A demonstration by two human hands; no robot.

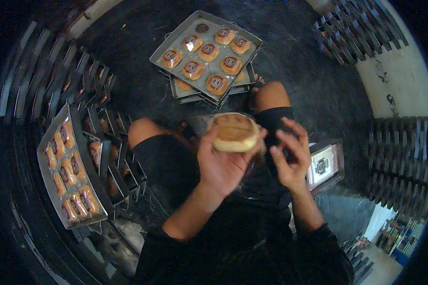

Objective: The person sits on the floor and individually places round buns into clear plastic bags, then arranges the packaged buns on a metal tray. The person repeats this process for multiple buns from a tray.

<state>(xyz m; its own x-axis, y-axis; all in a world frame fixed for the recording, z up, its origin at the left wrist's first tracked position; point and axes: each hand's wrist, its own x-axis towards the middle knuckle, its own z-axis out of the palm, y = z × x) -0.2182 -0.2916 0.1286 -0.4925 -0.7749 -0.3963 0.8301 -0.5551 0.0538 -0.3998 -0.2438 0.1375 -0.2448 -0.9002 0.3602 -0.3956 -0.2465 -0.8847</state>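
A round bread bun [234, 132], browned on its upper face and pale at its side, rests in my left hand [223, 167], gripped between thumb and fingers. To the right of it, my right hand [293, 156] is raised with its fingers apart and nothing in it. Beyond my knees, a metal tray [214, 21] holds several wrapped buns [208, 52] with printed labels, and sits on more trays. At my right, a box [339, 160] contains a stack of printed plastic wrappers or labels [322, 166]; which of these is unclear.
At my left, another metal tray [46, 178] of wrapped buns tops a stack of trays [117, 171]. Further stacks of dark trays stand at the far left [39, 78], upper right [360, 32] and right [397, 142]. A pale crumpled sheet [128, 235] lies at lower left.
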